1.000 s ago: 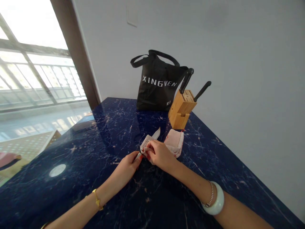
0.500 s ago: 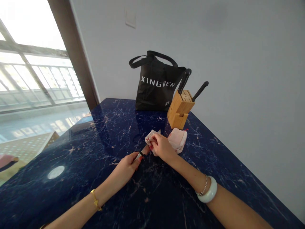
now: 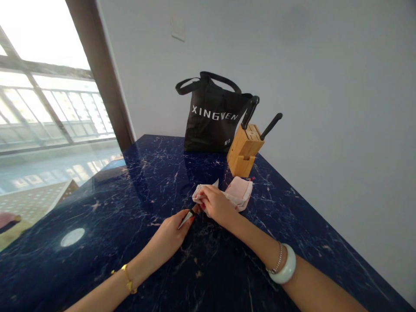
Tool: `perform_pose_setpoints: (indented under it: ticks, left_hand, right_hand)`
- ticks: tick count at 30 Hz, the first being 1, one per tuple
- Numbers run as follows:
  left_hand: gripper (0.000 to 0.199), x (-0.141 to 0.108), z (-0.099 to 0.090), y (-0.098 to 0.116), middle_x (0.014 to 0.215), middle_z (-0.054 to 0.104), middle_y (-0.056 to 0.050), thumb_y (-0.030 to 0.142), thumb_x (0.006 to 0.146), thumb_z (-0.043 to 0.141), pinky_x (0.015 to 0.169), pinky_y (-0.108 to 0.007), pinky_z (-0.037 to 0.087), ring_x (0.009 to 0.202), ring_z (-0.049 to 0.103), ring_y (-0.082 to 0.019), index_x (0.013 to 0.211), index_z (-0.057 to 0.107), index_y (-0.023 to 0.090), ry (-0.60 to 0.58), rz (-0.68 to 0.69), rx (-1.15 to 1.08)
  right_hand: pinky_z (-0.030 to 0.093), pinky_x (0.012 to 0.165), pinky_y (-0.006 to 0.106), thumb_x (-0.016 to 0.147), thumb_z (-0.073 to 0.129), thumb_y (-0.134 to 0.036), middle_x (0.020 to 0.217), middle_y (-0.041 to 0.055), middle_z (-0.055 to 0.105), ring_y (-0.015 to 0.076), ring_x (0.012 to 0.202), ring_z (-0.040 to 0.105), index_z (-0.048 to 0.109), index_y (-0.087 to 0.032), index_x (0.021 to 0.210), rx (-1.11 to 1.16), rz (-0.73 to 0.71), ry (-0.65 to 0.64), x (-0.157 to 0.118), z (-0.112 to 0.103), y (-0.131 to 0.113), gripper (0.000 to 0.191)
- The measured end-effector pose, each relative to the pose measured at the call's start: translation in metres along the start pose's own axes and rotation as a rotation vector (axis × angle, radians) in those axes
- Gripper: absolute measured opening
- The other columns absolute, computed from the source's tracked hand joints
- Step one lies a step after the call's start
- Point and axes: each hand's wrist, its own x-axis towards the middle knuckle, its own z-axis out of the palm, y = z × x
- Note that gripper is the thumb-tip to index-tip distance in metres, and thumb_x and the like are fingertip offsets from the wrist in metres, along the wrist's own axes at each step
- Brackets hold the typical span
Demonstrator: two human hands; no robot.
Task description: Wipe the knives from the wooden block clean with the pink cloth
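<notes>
My left hand is closed around the handle of a knife, which has a pale grip and a black collar. The blade points away and to the right; only its tip shows past the cloth. Pinched in my right hand is a pinkish-white cloth with red marks, one fold of it wrapped over the blade. The rest of the cloth trails to the right onto the table. The middle of the blade is hidden by the cloth and fingers.
Behind the hands on the dark blue marbled table stands a wooden knife block with black-handled knives. A black tote bag leans at the back near the wall. To the left are a perforated light surface and a window.
My right hand and the cloth have slid slightly down and left along the blade, closer to the handle. The knife handle has turned a little in my left hand.
</notes>
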Motion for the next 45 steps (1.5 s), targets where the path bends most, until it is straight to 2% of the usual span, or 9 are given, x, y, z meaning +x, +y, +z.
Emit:
perform_pose_setpoints:
  ticks: [3,10,17,25,30,35,38,42,45]
  left_hand:
    - [0.034,0.001,0.0,-0.001,0.059,0.052,0.002,0.042,0.081,0.036,0.047,-0.021,0.028,0.051,0.041,-0.011,0.084,0.058,0.017,-0.004,-0.017,0.008]
    - [0.036,0.002,0.0,-0.006,0.057,0.047,0.003,0.045,0.081,0.036,0.045,-0.02,0.025,0.05,0.037,-0.01,0.079,0.057,0.016,-0.041,-0.003,-0.017]
    - [0.034,0.002,-0.001,-0.003,0.056,0.046,0.003,0.044,0.079,0.039,0.045,-0.02,0.025,0.05,0.037,-0.011,0.079,0.059,0.016,-0.046,0.017,-0.04]
    - [0.035,0.007,0.002,-0.008,0.054,0.042,0.003,0.045,0.077,0.04,0.043,-0.02,0.023,0.048,0.034,-0.009,0.074,0.057,0.015,-0.041,-0.005,-0.087]
    - [0.039,0.012,0.005,-0.017,0.049,0.035,0.006,0.05,0.076,0.041,0.039,-0.019,0.021,0.041,0.028,-0.007,0.071,0.054,0.014,-0.057,-0.068,-0.233]
    - [0.038,0.012,0.009,-0.021,0.048,0.037,0.006,0.05,0.075,0.042,0.034,-0.019,0.019,0.035,0.027,-0.005,0.075,0.052,0.014,-0.027,-0.135,-0.364]
    - [0.036,0.01,0.01,-0.018,0.048,0.038,0.007,0.05,0.072,0.045,0.032,-0.018,0.018,0.034,0.026,-0.004,0.074,0.052,0.014,0.018,-0.146,-0.423]
    - [0.037,0.008,0.008,-0.009,0.049,0.037,0.008,0.051,0.07,0.047,0.029,-0.016,0.016,0.031,0.024,-0.003,0.078,0.049,0.015,0.004,-0.188,-0.553]
    - [0.037,0.006,0.004,-0.003,0.048,0.036,0.009,0.052,0.07,0.047,0.028,-0.016,0.014,0.029,0.022,-0.002,0.075,0.048,0.015,-0.002,-0.237,-0.578]
  right_hand:
    - [0.037,0.074,0.025,0.076,0.047,-0.01,0.08,0.0025,0.054,0.0134,0.079,0.049,0.049,-0.018,0.076,-0.061,0.062,0.037,0.007,-0.004,0.019,0.008]
    - [0.039,0.068,0.025,0.071,0.05,-0.011,0.075,0.0017,0.056,0.0135,0.072,0.052,0.05,-0.017,0.074,-0.146,0.236,0.098,0.013,-0.015,0.057,0.007]
    - [0.039,0.072,0.026,0.074,0.047,-0.013,0.084,0.004,0.058,0.0146,0.078,0.053,0.053,-0.017,0.082,-0.207,0.351,0.127,0.011,-0.022,0.069,0.011]
    - [0.036,0.078,0.027,0.076,0.044,-0.009,0.087,0.0046,0.055,0.015,0.086,0.049,0.048,-0.017,0.085,-0.134,0.123,0.056,0.003,-0.004,0.039,0.013]
    - [0.037,0.075,0.027,0.075,0.043,-0.007,0.085,0.0041,0.053,0.015,0.084,0.048,0.044,-0.018,0.083,-0.027,0.046,-0.034,-0.002,0.002,0.005,0.014]
    - [0.037,0.072,0.026,0.076,0.042,-0.007,0.08,0.0021,0.053,0.0137,0.079,0.049,0.043,-0.019,0.08,0.064,-0.002,-0.066,-0.006,0.005,-0.022,0.013]
    - [0.038,0.069,0.025,0.075,0.041,-0.007,0.078,0.0015,0.052,0.0132,0.076,0.05,0.042,-0.019,0.079,0.08,0.002,-0.063,-0.004,0.005,-0.025,0.013]
    - [0.037,0.064,0.023,0.073,0.045,-0.009,0.073,-0.0004,0.052,0.0125,0.07,0.05,0.04,-0.02,0.076,0.077,0.046,-0.094,-0.003,-0.002,-0.023,0.012]
    - [0.037,0.065,0.024,0.074,0.045,-0.009,0.073,0.0,0.052,0.0129,0.071,0.05,0.04,-0.019,0.076,0.053,0.06,-0.065,-0.004,-0.003,-0.023,0.011]
